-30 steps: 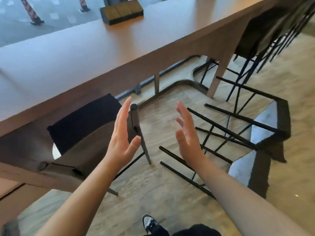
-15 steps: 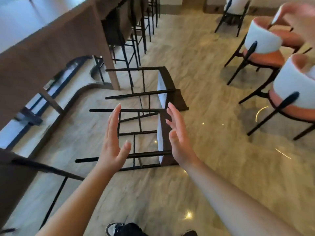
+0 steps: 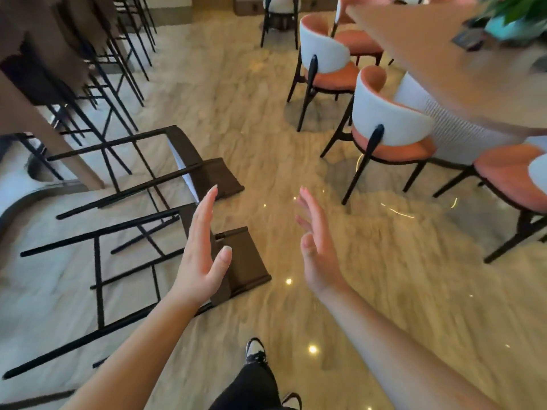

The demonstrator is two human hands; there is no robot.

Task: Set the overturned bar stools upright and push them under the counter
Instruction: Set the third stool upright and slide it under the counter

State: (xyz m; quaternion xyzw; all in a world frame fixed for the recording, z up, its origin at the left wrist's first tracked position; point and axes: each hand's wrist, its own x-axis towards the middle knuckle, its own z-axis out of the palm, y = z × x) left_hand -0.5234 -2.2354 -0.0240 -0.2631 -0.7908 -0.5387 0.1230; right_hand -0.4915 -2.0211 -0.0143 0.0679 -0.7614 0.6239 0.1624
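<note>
Two overturned bar stools lie on their sides on the floor [image 3: 296, 137], legs pointing toward the counter [image 3: 53, 137] at the left edge of view. The near stool [image 3: 245, 261] has its brown seat toward the middle of the floor; the far stool [image 3: 207, 173] lies just beyond it, parallel, with its seat likewise turned away from the counter. Further stools [image 3: 97, 54] stand upright, tucked under the counter, farther along.

The left hand [image 3: 201, 258] is raised above the near stool's seat, fingers extended and spread; its grip is apart and holds nothing. The right hand [image 3: 319, 250] is raised over bare floor, well apart from either stool, fingers extended; its grip is likewise apart and holds nothing.

Orange-and-white chairs [image 3: 384, 128] stand at the right around a table [image 3: 444, 60]. One shoe [image 3: 256, 350] shows at the bottom centre
</note>
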